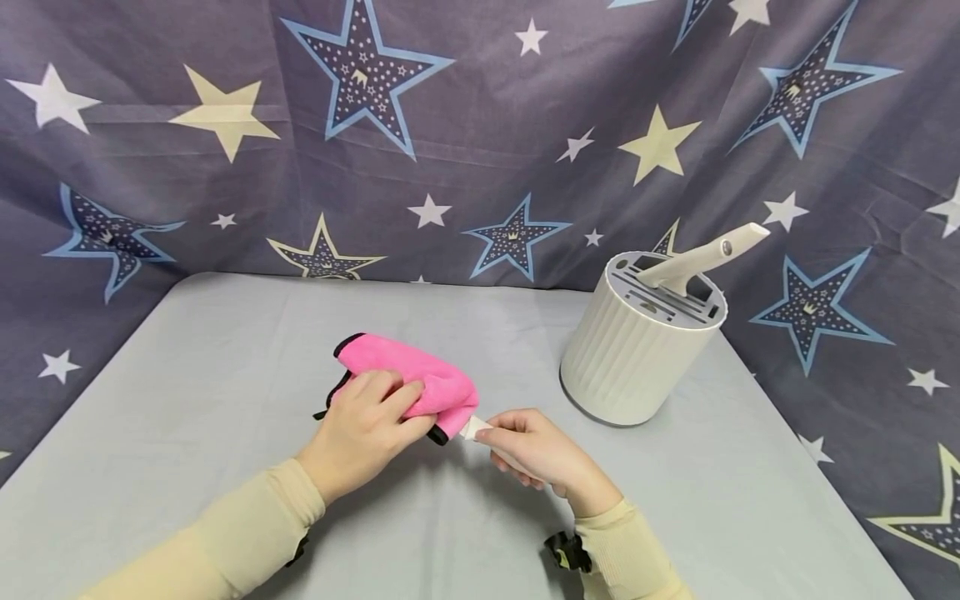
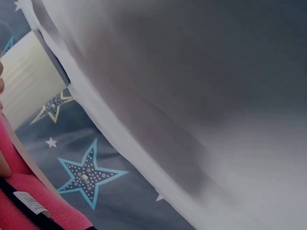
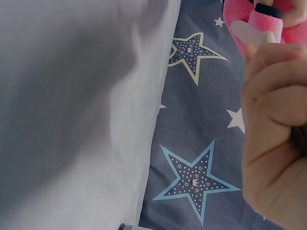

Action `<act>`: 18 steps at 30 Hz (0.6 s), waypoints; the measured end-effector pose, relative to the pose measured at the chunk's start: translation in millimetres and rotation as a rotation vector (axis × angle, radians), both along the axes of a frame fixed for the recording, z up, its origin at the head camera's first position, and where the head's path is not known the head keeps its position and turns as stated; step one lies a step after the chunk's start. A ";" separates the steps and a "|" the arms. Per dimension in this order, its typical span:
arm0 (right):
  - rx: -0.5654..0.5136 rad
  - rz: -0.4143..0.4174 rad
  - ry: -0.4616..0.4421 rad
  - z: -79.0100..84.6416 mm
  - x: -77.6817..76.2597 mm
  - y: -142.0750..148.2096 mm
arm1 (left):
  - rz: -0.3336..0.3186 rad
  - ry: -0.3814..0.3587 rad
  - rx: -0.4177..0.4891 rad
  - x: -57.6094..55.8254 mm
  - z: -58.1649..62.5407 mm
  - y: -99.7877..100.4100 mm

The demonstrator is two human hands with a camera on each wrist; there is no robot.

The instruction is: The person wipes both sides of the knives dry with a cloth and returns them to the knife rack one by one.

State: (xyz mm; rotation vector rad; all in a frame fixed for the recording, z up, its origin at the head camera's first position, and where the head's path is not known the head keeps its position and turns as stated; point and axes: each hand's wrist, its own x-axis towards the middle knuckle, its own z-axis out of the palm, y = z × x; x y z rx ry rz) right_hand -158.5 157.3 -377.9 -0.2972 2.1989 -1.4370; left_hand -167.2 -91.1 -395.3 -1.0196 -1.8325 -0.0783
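A bright pink cloth with black edging is folded around the blade of a white-handled knife. My left hand grips the cloth from above, its fingers curled over the fold. On the right, my right hand holds the knife's handle, with the thumb on top. The right wrist view shows a pale, rounded part of the knife beside the cloth. A long pale edge of the blade runs along the cloth in the left wrist view. Most of the blade is covered.
A white ribbed knife block with a grey slotted top stands at the back right of the table. A thick white handle sticks up from it at a slant. Behind the table hangs a dark star-patterned curtain.
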 end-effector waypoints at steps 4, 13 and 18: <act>0.001 0.001 0.000 0.2 0.1 -0.9 | -0.008 0.002 0.010 0.6 0.3 2.8; -0.003 0.016 0.018 0.9 0.9 2.0 | 0.074 -0.048 -0.030 2.4 -0.3 -1.8; -0.006 0.021 0.024 2.8 1.8 4.3 | 0.101 -0.059 -0.021 1.2 -0.2 -7.1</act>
